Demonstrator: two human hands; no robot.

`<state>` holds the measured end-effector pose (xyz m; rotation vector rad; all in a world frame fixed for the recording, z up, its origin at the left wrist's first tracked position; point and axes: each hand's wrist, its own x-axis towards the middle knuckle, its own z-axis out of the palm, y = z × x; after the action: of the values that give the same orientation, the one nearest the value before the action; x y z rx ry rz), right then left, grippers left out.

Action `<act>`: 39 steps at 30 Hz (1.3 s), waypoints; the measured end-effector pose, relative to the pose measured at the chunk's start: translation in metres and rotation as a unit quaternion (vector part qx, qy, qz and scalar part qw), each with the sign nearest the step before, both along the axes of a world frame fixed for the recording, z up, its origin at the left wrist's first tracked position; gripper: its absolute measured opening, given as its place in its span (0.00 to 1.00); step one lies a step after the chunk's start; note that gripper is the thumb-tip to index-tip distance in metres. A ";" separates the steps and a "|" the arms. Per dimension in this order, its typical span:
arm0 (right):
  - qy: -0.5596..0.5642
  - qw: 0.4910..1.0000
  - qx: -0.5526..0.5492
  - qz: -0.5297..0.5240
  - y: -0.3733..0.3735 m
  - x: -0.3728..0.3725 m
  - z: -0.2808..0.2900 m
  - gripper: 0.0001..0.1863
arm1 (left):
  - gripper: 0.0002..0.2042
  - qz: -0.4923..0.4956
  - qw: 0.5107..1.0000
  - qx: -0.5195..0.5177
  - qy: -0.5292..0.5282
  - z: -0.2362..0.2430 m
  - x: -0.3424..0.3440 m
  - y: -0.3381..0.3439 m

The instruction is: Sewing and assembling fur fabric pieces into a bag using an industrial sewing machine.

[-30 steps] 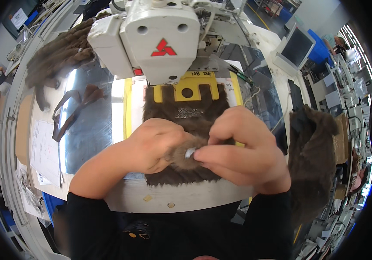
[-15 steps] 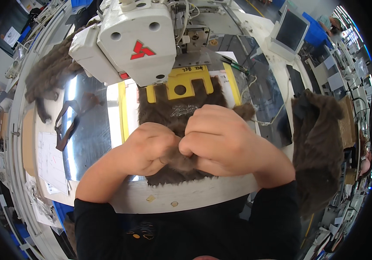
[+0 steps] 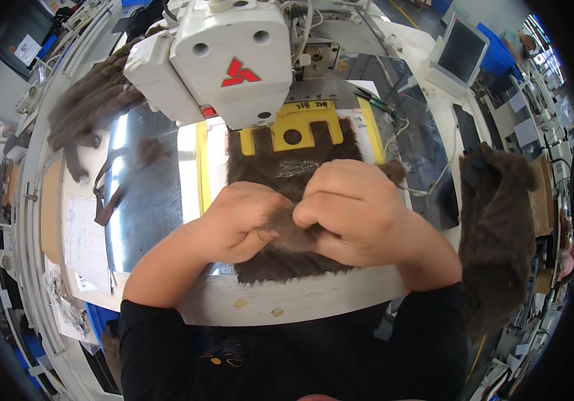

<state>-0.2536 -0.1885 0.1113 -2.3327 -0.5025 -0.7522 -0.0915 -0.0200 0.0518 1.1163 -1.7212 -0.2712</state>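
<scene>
Table (image 3: 327, 297): pale, curved front edge, a brown fur panel (image 3: 280, 267) lying on it
Room: we've a monitor (image 3: 457, 52) at right, more brown fur (image 3: 497, 220) beside the table
Grip: our left hand (image 3: 241, 222) and right hand (image 3: 352, 212), fingers clamped on a small fur piece (image 3: 292, 237) over the panel
Markings: we spot a red emblem (image 3: 240, 73) on the white machine (image 3: 233, 103), dark handwriting (image 3: 311, 105) on the yellow plate (image 3: 283, 124)

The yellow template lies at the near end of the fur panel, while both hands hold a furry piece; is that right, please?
Not quite: the head view shows the yellow template at the far end of the fur panel. Left hand and right hand do hold the furry piece.
</scene>
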 end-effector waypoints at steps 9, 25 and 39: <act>-0.012 1.000 -0.009 0.018 -0.003 0.001 -0.002 0.12 | 0.06 -0.025 0.999 0.026 0.021 0.005 -0.002 -0.003; -0.028 0.996 0.085 -0.008 -0.002 0.003 0.001 0.15 | 0.11 0.080 0.991 0.054 0.093 0.002 -0.009 0.007; -0.014 0.993 0.104 -0.053 0.009 -0.004 -0.004 0.16 | 0.14 0.068 0.993 -0.090 -0.022 0.003 -0.010 -0.012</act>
<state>-0.2576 -0.1795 0.1078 -2.1692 -0.2973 -0.8469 -0.1018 -0.0315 0.0546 1.1057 -1.6628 -0.0061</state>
